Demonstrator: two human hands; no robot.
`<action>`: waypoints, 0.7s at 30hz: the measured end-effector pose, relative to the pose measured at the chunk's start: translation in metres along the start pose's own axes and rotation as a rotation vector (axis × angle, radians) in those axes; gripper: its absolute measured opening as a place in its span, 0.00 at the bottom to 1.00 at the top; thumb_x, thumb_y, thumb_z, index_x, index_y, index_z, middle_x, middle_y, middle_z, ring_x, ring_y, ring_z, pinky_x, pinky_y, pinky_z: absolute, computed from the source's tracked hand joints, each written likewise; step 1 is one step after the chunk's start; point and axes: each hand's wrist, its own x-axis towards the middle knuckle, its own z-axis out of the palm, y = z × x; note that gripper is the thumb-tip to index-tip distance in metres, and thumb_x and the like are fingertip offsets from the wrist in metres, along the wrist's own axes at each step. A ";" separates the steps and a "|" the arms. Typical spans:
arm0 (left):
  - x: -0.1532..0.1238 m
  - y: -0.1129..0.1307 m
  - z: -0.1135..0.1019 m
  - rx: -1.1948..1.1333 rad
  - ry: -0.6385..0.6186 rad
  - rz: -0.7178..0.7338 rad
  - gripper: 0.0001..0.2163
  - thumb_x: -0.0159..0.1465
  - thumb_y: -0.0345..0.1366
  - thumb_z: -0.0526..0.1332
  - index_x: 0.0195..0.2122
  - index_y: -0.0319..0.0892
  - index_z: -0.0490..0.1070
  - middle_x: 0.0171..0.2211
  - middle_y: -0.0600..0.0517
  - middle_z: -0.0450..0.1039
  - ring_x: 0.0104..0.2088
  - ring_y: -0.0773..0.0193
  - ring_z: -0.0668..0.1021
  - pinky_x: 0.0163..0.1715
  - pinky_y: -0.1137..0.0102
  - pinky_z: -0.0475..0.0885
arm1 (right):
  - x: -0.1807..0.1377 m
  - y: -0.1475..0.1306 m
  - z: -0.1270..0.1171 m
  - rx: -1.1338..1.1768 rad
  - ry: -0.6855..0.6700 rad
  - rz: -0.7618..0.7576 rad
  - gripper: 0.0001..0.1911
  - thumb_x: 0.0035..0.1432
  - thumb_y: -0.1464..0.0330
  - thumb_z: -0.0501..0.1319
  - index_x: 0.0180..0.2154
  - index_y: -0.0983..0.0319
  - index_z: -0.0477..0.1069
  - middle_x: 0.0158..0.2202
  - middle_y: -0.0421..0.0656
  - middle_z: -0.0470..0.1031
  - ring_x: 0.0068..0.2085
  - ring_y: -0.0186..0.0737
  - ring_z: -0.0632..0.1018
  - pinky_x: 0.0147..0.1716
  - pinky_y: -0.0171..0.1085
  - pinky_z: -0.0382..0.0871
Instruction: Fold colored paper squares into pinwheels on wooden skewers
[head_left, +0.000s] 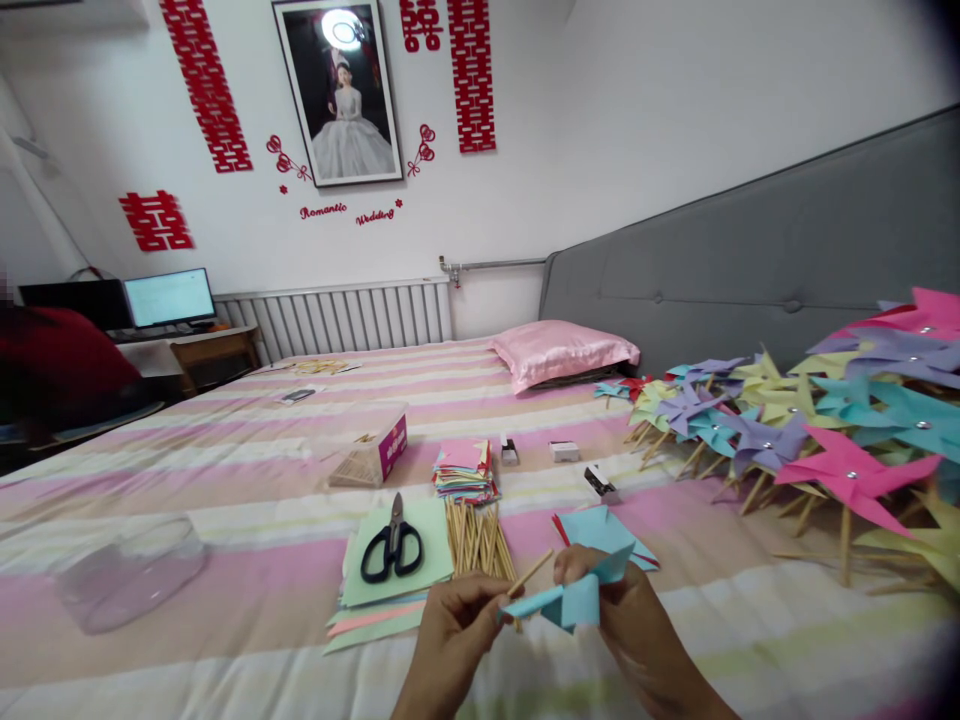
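A light blue paper pinwheel (580,602), with its blades folded, is held between my two hands over the bed. My left hand (459,628) pinches a thin wooden stick (534,570), and its fingers also meet the pinwheel's left blade. The fingers of my right hand (626,612) are closed on the pinwheel from behind and the right, partly hidden by the paper. Whether the stick is joined to the pinwheel I cannot tell. Just beyond my hands lie a bundle of wooden sticks (480,540) and some blue paper squares (600,527).
Black-handled scissors (393,548) rest on green paper sheets (367,594). Farther back are stacked paper squares (463,470), small boxes (564,451) and an opened carton (393,446). Finished pinwheels (851,474) crowd the right; a clear plastic container (131,575) lies left. A person (60,360) sits far left.
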 end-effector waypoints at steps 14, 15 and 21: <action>-0.001 -0.002 0.009 -0.145 -0.022 -0.017 0.07 0.50 0.38 0.65 0.27 0.42 0.79 0.23 0.51 0.71 0.29 0.62 0.71 0.31 0.72 0.63 | -0.012 -0.012 0.015 -0.105 0.122 -0.113 0.07 0.38 0.63 0.69 0.19 0.58 0.76 0.28 0.46 0.77 0.30 0.43 0.76 0.29 0.35 0.70; 0.000 -0.002 0.009 -0.137 -0.036 -0.009 0.07 0.51 0.38 0.64 0.26 0.41 0.79 0.22 0.51 0.70 0.28 0.64 0.70 0.30 0.73 0.62 | -0.012 -0.013 0.015 -0.109 0.138 -0.118 0.07 0.38 0.62 0.70 0.19 0.58 0.76 0.27 0.46 0.77 0.31 0.43 0.76 0.29 0.35 0.70; 0.001 -0.005 0.011 -0.159 -0.079 -0.003 0.10 0.53 0.40 0.62 0.24 0.39 0.77 0.21 0.53 0.67 0.24 0.68 0.66 0.26 0.74 0.60 | -0.012 -0.012 0.014 -0.124 0.160 -0.125 0.07 0.38 0.63 0.69 0.20 0.58 0.76 0.27 0.45 0.78 0.31 0.44 0.76 0.29 0.35 0.70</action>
